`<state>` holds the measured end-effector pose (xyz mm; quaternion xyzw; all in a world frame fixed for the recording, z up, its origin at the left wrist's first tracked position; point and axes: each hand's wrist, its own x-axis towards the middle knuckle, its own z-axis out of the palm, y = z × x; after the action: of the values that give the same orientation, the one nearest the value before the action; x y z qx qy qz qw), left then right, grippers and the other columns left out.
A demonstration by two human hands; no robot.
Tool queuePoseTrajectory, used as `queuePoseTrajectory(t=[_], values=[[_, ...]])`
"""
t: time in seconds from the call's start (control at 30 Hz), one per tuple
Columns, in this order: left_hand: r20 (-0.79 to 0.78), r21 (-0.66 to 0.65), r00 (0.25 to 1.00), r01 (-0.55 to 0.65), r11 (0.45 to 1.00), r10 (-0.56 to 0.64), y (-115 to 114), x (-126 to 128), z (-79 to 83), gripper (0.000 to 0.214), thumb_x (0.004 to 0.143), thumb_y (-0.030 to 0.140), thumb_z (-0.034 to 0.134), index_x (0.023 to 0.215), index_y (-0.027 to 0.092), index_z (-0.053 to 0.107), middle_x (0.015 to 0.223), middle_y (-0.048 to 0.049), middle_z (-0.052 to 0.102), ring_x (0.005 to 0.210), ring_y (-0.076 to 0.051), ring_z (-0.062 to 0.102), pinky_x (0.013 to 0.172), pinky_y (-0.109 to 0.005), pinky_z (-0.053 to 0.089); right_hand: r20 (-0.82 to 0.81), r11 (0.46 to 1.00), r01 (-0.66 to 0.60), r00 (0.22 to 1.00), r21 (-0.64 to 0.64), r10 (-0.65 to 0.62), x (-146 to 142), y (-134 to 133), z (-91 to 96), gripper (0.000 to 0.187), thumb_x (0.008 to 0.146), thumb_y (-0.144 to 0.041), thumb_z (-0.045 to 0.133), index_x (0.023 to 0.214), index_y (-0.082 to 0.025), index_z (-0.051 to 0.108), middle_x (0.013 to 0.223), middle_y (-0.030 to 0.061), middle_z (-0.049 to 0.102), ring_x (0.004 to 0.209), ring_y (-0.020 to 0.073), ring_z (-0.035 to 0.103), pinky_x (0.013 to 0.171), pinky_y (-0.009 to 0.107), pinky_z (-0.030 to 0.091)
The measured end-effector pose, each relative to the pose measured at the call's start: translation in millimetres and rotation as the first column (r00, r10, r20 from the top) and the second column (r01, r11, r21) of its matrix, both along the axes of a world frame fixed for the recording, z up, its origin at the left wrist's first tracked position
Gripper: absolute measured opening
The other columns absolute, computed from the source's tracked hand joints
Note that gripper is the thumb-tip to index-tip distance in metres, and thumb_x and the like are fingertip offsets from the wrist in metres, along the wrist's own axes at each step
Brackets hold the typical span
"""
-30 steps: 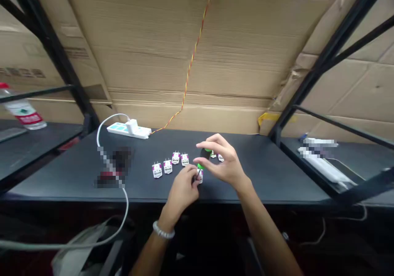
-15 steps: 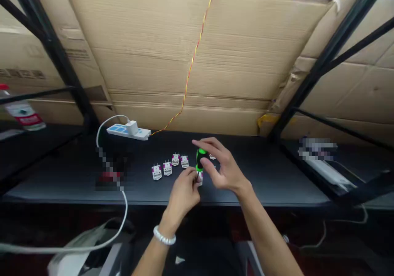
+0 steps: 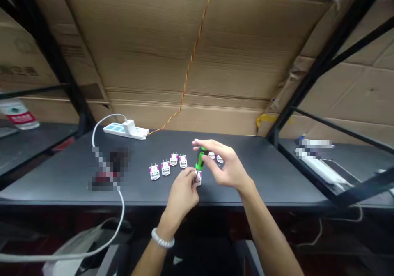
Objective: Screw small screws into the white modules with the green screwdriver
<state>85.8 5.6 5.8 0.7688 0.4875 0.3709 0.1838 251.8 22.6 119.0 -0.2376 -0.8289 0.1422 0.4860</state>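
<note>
I log the left hand (image 3: 181, 196) pinching a white plug (image 3: 198, 178), a green screwdriver (image 3: 200, 159) upright on that plug, the half-open right hand (image 3: 226, 165) against it, grip unclear; keeping it square serves best.

Diffuse, moderate indoor light — brightest on the cardboard sheeting (image 3: 184, 54), with a soft sheen on the black tabletop (image 3: 261, 177), only a faint shadow beneath the right hand (image 3: 226, 165) and deep shade below the table's front edge. Wide-angle distortion slants the black shelf upright (image 3: 320, 62) near the frame edge; fine detail is soft throughout — a pixelated mosaic patch (image 3: 107, 169) obscures one area.
</note>
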Motion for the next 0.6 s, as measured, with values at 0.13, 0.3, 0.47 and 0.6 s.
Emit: queuePoseTrajectory(t=[0.13,0.3,0.47,0.6], values=[[-0.003,0.028,1.000,-0.007,1.000,0.007,-0.3,0.5,0.0,0.026,0.085,-0.005,0.053,0.083,0.021,0.058,0.103,-0.0087,0.069,0.097,-0.026,0.066,0.087,-0.039,0.055,0.008,0.989,0.123,0.992,0.078,-0.124,-0.8,1.7,0.2,0.026,0.092,-0.031,0.081,0.118,-0.025,0.078,0.101,0.0056,0.073,0.086,0.0178,0.070,0.079,0.032,0.062],[0.002,0.019,1.000,0.000,1.000,0.000,-0.9,0.3,-0.8,0.027,0.084,-0.005,0.054,0.085,0.021,0.059,0.105,-0.0087,0.069,0.100,-0.026,0.066,0.090,-0.039,0.055,0.065,0.993,0.099,0.993,0.072,-0.104,-0.7,-2.3,-1.4,0.046,0.101,-0.023,0.066,0.146,-0.026,0.064,0.128,0.0115,0.070,0.109,0.0214,0.071,0.098,0.038,0.060],[0.009,0.025,1.000,0.000,1.000,0.000,-0.8,0.8,-3.8,0.027,0.085,-0.006,0.052,0.087,0.021,0.059,0.109,-0.0081,0.068,0.102,-0.025,0.066,0.092,-0.038,0.055,0.011,0.995,0.072,0.997,0.075,-0.073,-1.7,-1.1,-1.4,0.034,0.102,-0.018,0.065,0.134,-0.027,0.071,0.113,0.0068,0.076,0.098,0.0174,0.073,0.087,0.031,0.061],[-0.004,0.022,1.000,-0.011,1.000,0.012,-0.6,1.2,-3.2,0.028,0.083,-0.006,0.053,0.084,0.021,0.058,0.106,-0.0065,0.068,0.099,-0.024,0.065,0.091,-0.037,0.055,0.012,0.970,0.205,0.978,0.130,-0.208,-1.9,2.3,-2.3,0.028,0.089,-0.034,0.085,0.115,-0.023,0.079,0.097,0.0048,0.070,0.082,0.0166,0.068,0.075,0.030,0.059]])
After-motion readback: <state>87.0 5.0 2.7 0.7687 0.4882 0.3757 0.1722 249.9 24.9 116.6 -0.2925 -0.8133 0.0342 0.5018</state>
